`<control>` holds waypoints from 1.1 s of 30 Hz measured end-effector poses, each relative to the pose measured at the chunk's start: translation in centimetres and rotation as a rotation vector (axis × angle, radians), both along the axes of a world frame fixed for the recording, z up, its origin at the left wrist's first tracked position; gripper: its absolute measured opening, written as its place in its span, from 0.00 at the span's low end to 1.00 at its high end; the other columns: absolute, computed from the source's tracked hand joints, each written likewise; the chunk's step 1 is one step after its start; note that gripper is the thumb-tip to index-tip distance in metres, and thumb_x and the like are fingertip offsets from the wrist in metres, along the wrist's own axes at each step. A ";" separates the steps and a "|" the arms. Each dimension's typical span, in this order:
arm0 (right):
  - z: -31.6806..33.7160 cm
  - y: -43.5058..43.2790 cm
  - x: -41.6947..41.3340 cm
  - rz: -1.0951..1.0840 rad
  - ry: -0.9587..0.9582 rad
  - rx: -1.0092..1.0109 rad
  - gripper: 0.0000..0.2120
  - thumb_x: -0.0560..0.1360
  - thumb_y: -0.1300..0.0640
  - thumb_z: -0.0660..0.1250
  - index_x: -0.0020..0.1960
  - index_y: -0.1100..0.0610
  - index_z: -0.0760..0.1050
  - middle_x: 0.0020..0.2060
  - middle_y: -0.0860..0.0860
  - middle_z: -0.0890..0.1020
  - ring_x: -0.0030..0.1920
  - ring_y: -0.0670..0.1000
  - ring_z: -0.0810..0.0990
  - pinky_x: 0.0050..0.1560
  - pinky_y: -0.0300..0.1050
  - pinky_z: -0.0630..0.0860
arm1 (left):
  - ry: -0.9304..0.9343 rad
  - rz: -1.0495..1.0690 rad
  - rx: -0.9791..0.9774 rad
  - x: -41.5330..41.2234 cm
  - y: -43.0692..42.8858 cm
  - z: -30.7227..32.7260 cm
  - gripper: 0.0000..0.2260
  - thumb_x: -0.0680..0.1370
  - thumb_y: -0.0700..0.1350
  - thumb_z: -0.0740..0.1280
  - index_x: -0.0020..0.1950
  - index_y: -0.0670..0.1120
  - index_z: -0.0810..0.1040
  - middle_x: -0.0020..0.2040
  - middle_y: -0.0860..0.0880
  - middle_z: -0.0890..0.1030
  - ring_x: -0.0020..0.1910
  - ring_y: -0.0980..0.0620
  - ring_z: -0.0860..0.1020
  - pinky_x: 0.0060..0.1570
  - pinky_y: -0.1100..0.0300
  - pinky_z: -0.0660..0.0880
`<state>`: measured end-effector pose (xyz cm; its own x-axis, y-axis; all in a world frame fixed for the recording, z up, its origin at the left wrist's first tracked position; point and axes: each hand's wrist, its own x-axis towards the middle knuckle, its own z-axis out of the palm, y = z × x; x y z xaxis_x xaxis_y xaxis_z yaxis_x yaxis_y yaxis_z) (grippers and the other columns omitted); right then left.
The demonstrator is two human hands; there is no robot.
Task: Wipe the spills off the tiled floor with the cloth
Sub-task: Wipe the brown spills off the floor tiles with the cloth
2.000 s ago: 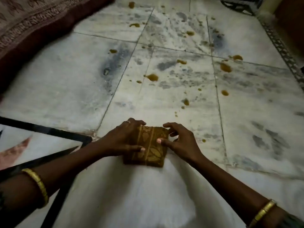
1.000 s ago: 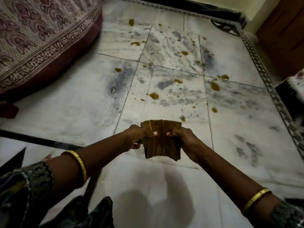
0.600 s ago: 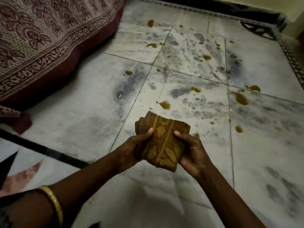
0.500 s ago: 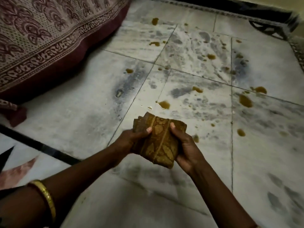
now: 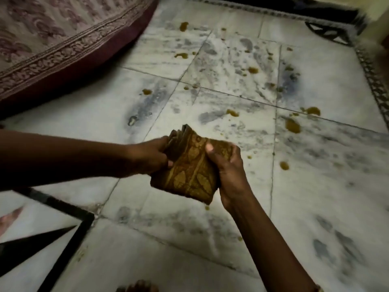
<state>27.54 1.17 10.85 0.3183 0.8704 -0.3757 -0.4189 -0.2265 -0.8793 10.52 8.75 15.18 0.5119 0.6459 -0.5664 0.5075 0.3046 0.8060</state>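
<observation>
A folded brown and gold patterned cloth (image 5: 190,173) is held above the white marble tiled floor (image 5: 315,186). My left hand (image 5: 150,158) grips its left edge, and my right hand (image 5: 226,167) wraps its right side with the thumb on top. Several brown spills dot the tiles beyond the cloth, among them a blob (image 5: 292,125) to the right, one (image 5: 232,112) straight ahead and a small drop (image 5: 284,165) at right.
A patterned maroon bedspread (image 5: 63,45) hangs at the upper left. A dark ornate border (image 5: 372,81) runs along the floor's right side. Black inlay lines (image 5: 69,209) cross the near-left floor. My toes (image 5: 136,288) show at the bottom edge.
The cloth came up off the floor into both hands. Since half a second ago the hands have shifted their grip on it, and the view has moved closer and lower.
</observation>
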 end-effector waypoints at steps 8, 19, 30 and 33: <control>-5.0 -6.5 4.7 -0.218 -0.020 -0.173 0.24 0.71 0.58 0.72 0.66 0.53 0.70 0.56 0.53 0.82 0.52 0.52 0.83 0.45 0.46 0.82 | -0.202 0.009 -0.126 7.5 -2.6 -9.6 0.26 0.69 0.47 0.76 0.65 0.48 0.72 0.60 0.49 0.80 0.55 0.52 0.81 0.55 0.54 0.80; -4.0 -2.0 2.9 0.093 -0.976 -0.273 0.49 0.64 0.34 0.73 0.76 0.42 0.50 0.70 0.42 0.63 0.68 0.44 0.64 0.65 0.43 0.64 | -0.595 0.210 -0.505 5.8 1.5 -10.2 0.18 0.79 0.40 0.63 0.69 0.48 0.70 0.64 0.42 0.79 0.61 0.41 0.79 0.54 0.48 0.79; -5.5 -3.4 3.8 0.170 -1.777 0.061 0.39 0.63 0.73 0.53 0.74 0.58 0.63 0.72 0.62 0.67 0.71 0.59 0.63 0.68 0.57 0.65 | -0.463 0.071 -0.391 8.7 2.0 -9.0 0.20 0.77 0.42 0.68 0.69 0.49 0.70 0.63 0.45 0.79 0.59 0.42 0.79 0.55 0.44 0.78; -7.9 -5.6 4.5 0.297 -1.884 -0.041 0.34 0.67 0.65 0.49 0.74 0.59 0.63 0.72 0.61 0.67 0.71 0.61 0.64 0.66 0.58 0.61 | -0.313 -0.043 -0.164 8.0 1.8 -10.5 0.19 0.77 0.45 0.69 0.66 0.50 0.71 0.56 0.47 0.80 0.55 0.46 0.81 0.47 0.53 0.79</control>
<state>32.03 -4.42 3.00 0.1435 0.9668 0.2113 0.9886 -0.1304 -0.0749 18.52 10.52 4.70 0.7021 0.5333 -0.4718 0.2586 0.4263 0.8668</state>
